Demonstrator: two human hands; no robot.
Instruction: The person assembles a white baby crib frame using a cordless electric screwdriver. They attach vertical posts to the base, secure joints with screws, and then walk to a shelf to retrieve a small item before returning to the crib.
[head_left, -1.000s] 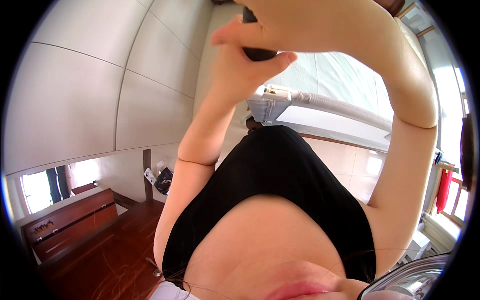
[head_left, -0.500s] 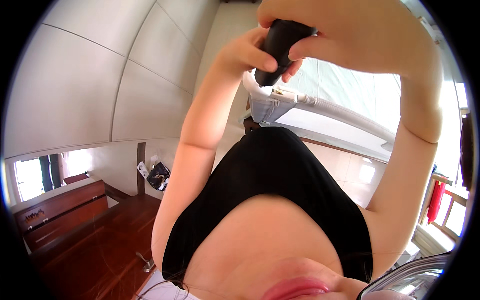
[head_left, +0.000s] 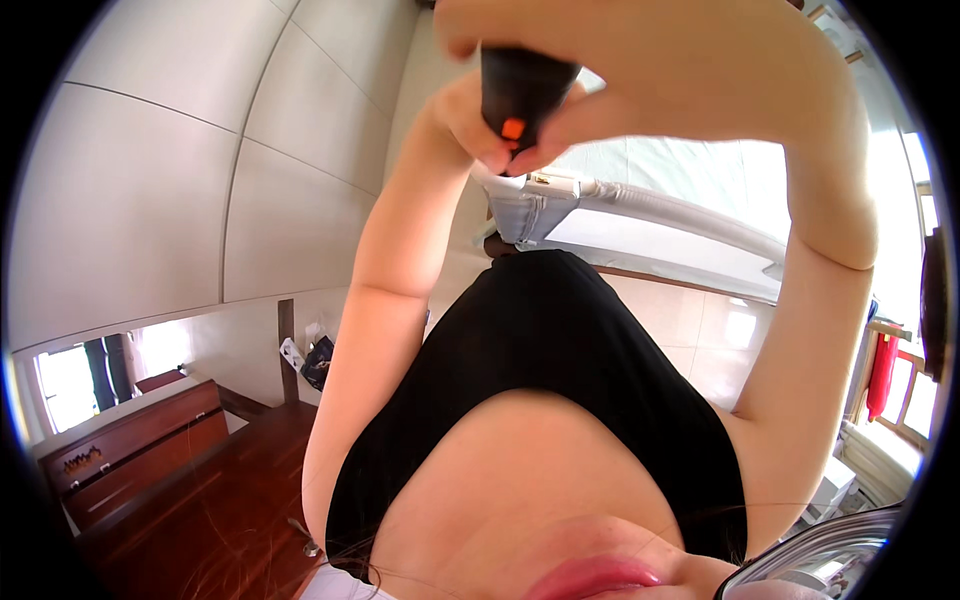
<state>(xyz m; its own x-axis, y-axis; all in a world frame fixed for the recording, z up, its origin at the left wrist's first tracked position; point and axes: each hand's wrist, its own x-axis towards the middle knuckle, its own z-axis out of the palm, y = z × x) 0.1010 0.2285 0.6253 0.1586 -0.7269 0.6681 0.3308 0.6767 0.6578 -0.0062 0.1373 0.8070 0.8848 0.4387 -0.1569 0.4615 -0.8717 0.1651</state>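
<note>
A black tapered device (head_left: 525, 85), wide at the top and narrow below, is held up at the top of the view. It has a small orange button (head_left: 513, 128) facing me; its exact kind does not show. My right hand (head_left: 640, 75) is closed around it from the right, thumb near the narrow lower end, and its outer fingers run out of the top edge. From the left, my left hand (head_left: 465, 120) is closed on the lower part, fingertips beside the button. The device's upper end is hidden behind the right hand.
Beyond the hands lies a bed with a pale sheet (head_left: 680, 175) and a padded grey rail (head_left: 680, 215). Pale panelled doors (head_left: 150, 190) stand at the left. Below them is a dark red-brown wooden surface (head_left: 220, 500). A red cloth (head_left: 882, 375) hangs at the far right.
Both hands and the device have shifted left. The device has turned to a more upright angle, bringing the orange button into sight, and the right thumb has moved down toward its narrow end.
</note>
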